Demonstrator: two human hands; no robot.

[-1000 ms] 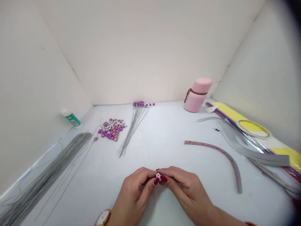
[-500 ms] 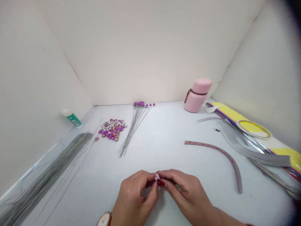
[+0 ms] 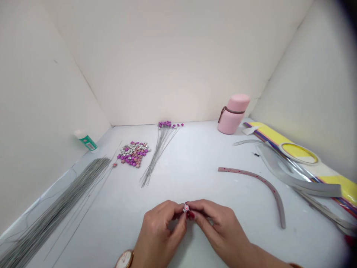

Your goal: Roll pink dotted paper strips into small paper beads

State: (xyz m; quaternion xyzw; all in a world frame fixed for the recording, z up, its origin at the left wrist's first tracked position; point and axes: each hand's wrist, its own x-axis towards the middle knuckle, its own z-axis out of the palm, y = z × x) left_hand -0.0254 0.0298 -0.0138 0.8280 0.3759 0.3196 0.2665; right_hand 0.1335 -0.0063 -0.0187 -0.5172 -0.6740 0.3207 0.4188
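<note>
"So, what lies farthest left?"

"A thick bundle of grey wires [image 3: 67,201], running up the pale table [image 3: 195,178]. A green-and-white tube [image 3: 88,142] sits just beyond its far end."

"And next along?"

"One pinkish star [image 3: 114,165], just beside a heap of small stars [image 3: 133,154] in purple, silver and rose. Then comes a looser bunch of wires [image 3: 158,149], its far end topped with purple."

"Where are the person's hands?"

"At the near middle, almost meeting. The left hand [image 3: 161,232], a watch [image 3: 124,259] at its wrist, pinches a small pale piece [image 3: 186,208] marked with red, thumb against forefinger."

"Does the right hand [image 3: 221,225] grip it too?"

"Yes, its fingertips close on the piece from the other side. Whether the piece touches the table cannot be told."

"What stands to the right?"

"A pink flask [image 3: 234,113] near the back wall [image 3: 178,67]. Nearer, a curved pinkish strip [image 3: 253,176] with red marks lies flat. Farther right come a grey strip [image 3: 315,188], a ring of tape [image 3: 281,147], scissors [image 3: 320,210] and a yellow packet [image 3: 346,190]."
</note>
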